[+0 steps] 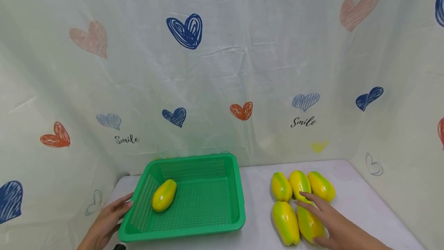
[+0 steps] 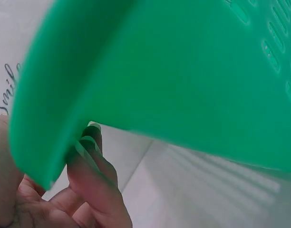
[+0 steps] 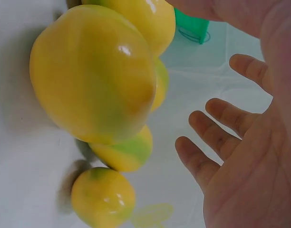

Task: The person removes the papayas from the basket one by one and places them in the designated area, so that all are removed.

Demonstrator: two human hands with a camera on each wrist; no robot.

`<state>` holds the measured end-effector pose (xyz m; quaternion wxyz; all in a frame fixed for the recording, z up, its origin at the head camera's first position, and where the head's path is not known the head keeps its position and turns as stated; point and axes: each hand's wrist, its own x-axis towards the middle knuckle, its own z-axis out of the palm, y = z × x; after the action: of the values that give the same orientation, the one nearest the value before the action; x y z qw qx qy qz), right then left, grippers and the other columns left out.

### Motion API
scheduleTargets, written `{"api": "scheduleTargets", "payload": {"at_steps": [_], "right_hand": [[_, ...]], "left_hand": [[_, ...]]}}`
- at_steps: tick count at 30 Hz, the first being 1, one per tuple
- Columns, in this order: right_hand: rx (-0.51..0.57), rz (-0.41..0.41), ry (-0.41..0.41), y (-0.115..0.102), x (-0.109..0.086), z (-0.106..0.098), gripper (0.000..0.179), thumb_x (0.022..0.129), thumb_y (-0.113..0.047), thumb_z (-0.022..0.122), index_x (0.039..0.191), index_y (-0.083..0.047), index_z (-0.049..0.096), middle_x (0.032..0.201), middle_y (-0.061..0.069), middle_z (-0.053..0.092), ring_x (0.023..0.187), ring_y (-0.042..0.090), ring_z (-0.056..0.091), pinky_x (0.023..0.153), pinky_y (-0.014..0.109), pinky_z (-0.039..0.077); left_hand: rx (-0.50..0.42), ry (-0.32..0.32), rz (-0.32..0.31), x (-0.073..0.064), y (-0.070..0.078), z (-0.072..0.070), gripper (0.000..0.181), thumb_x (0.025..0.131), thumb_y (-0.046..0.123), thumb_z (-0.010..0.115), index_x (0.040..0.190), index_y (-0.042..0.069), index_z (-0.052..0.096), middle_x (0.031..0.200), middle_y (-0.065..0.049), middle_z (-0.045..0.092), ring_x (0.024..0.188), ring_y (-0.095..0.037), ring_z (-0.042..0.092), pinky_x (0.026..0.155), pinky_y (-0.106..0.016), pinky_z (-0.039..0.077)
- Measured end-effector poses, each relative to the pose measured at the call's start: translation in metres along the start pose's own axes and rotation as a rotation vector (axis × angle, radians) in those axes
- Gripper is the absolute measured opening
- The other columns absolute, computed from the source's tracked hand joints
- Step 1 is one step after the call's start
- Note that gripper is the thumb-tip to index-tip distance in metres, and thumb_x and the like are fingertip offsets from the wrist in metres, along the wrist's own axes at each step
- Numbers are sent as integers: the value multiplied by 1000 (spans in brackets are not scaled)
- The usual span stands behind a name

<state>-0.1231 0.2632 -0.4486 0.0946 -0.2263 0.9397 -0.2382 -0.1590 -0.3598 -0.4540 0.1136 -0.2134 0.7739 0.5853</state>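
A green plastic basket (image 1: 189,231) with a perforated bottom stands at the left of the table, one yellow-green papaya (image 1: 164,196) lying in its left part. My left hand (image 1: 110,218) is at the basket's left side; in the left wrist view its bent fingers (image 2: 95,166) hold the edge from beneath the rim. On the right lie several more glossy papayas (image 1: 285,223) in two rows. Just above the nearer right papaya (image 1: 308,225) hovers my right hand (image 1: 329,219), fingers spread and holding nothing. The right wrist view shows a papaya (image 3: 93,73) close by, apart from the fingers.
A pale table (image 1: 258,188) carries everything, with its surface showing between basket and papayas. Behind it and at both sides hangs a white curtain (image 1: 215,72) printed with hearts and words. A small dark object (image 1: 119,247) shows at the lower edge near the left hand.
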Motion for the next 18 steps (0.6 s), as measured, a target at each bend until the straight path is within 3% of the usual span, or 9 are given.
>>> {"api": "scheduleTargets", "payload": {"at_steps": [4,8,11,18], "right_hand": [[54,9,-31,-1,1,2,84,74,-43,75,141,-44,26,149,6,20,124,34,37,83,50,48],[18,-66,-6,0,2,7,83,75,-41,74,144,-37,27,149,6,21,122,32,38,83,46,49],[-21,-120,30,1,2,9,84,75,-39,75,145,-32,28,148,8,22,120,33,40,83,46,49],[-52,-140,82,2,2,14,83,74,-47,73,144,-31,30,146,7,24,118,30,43,81,43,50]], "left_hand": [[14,6,29,-1,-4,0,82,85,50,60,144,3,28,131,-22,46,104,-26,54,72,-41,50],[7,1,59,-4,-11,-1,82,85,51,59,144,3,29,130,-18,49,104,-24,54,75,-43,49],[-29,-10,74,-5,-12,-2,78,87,45,60,144,2,29,128,-15,50,102,-21,55,77,-46,49],[-97,-22,94,-6,-10,-2,69,89,30,62,143,0,30,128,-14,52,99,-19,57,79,-47,50]]}}
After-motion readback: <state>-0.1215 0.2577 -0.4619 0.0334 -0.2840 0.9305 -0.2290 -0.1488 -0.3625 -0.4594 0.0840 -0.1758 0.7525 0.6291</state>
